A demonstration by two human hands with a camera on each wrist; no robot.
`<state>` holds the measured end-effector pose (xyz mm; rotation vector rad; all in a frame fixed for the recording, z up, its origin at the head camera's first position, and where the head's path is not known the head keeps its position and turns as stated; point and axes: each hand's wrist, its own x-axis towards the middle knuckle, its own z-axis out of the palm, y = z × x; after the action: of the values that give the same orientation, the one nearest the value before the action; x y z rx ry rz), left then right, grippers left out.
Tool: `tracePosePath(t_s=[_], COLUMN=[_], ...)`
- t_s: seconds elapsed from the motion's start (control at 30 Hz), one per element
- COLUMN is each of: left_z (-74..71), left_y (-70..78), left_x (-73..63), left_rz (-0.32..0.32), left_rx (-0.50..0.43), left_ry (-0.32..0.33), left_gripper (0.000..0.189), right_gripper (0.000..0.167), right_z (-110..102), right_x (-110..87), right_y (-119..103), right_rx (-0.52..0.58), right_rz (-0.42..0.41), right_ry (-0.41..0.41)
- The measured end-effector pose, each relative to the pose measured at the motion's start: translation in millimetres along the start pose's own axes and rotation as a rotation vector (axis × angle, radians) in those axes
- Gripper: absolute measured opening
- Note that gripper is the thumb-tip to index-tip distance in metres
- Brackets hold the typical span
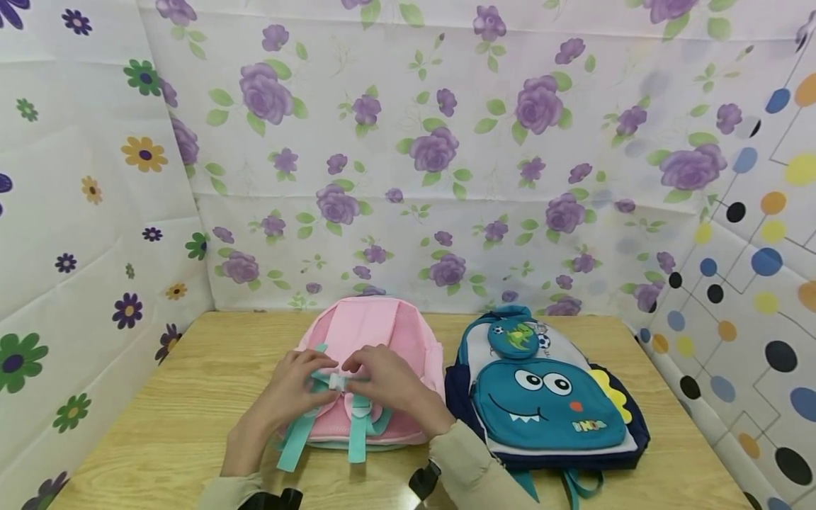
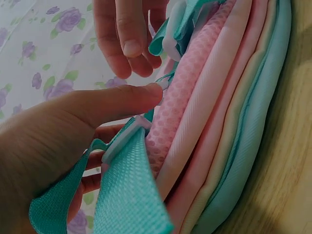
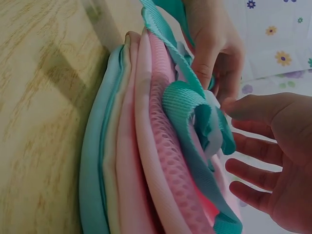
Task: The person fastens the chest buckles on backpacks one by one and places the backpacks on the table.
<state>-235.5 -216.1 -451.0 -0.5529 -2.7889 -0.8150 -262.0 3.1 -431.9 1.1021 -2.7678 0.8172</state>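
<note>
A pink backpack (image 1: 363, 322) lies on the table with its back panel and shoulder straps facing up. Turquoise webbing (image 2: 129, 190) crosses it, joined at a small white buckle (image 1: 336, 382). My left hand (image 1: 296, 386) pinches the buckle, its thumb tip (image 2: 155, 91) against the white plastic and the other fingers partly hidden behind the webbing. From the other side my right hand (image 1: 389, 379) reaches in, thumb near the buckle. Its fingers (image 3: 256, 170) are spread and loosely bent beside a white strap adjuster (image 3: 213, 124), gripping nothing visible.
A blue and white dinosaur backpack (image 1: 548, 407) lies close on the right, front side up, with its straps toward the near edge. Wooden table (image 1: 172, 411) surface extends to the left. Flowered cloth (image 1: 408, 177) stands behind, with patterned cloth at both sides.
</note>
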Motion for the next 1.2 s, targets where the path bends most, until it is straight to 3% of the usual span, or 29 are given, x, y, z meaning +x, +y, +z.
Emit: tracePosePath(t_s=[0.5,0.77,1.2], left_z=[7.6,10.2,12.7], left_y=[-1.1,-0.5,0.1], left_x=[1.3,2.5,2.6], left_rz=[-0.018,-0.035,0.007], left_rx=[0.04,0.039,0.078], left_ry=[-0.013,-0.009,-0.004], left_gripper=[0.03,0.024,0.026], right_gripper=[0.03,0.027,0.025], right_z=[16.7,23.6,24.5], right_x=[6.7,7.6,6.2], right_y=[-4.8,-5.7,-5.0], right_rx=[-0.144,-0.149,-0.147], right_rz=[0.036,0.065,0.062], right_ry=[0.0,0.032,0.037])
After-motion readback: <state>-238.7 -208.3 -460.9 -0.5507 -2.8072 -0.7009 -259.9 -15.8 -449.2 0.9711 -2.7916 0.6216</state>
